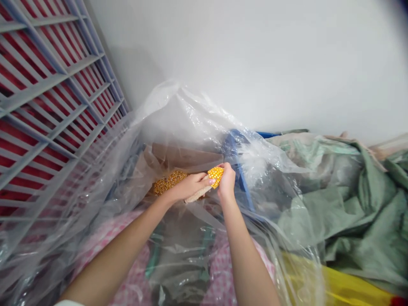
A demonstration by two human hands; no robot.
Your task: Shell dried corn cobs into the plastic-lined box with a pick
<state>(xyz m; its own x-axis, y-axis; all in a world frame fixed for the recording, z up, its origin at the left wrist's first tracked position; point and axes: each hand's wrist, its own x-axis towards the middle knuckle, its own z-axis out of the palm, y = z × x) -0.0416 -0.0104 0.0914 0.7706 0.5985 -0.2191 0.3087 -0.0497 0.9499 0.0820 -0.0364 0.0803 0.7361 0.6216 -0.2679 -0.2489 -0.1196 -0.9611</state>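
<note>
An ear of corn [216,177] is held between my two hands in the middle of the view. Yellow kernels cover its upper right end; its lower left part is a bare, pale cob. Around the bare part my left hand [193,185] is closed, thumb against the edge of the kernels. My right hand [227,180] is wrapped about the kernel-covered end, with most of its fingers hidden behind it. Beneath and left of the hands lies a heap of loose corn kernels [170,181] inside a clear plastic sheet [191,108].
A pale slatted plastic crate [60,80] with red behind it rises at the left. Right of my hands a blue crate edge [244,187] shows through the plastic. Green cloth sacks [353,204] and a yellow sheet [347,284] lie at the right. A white wall [255,55] stands behind.
</note>
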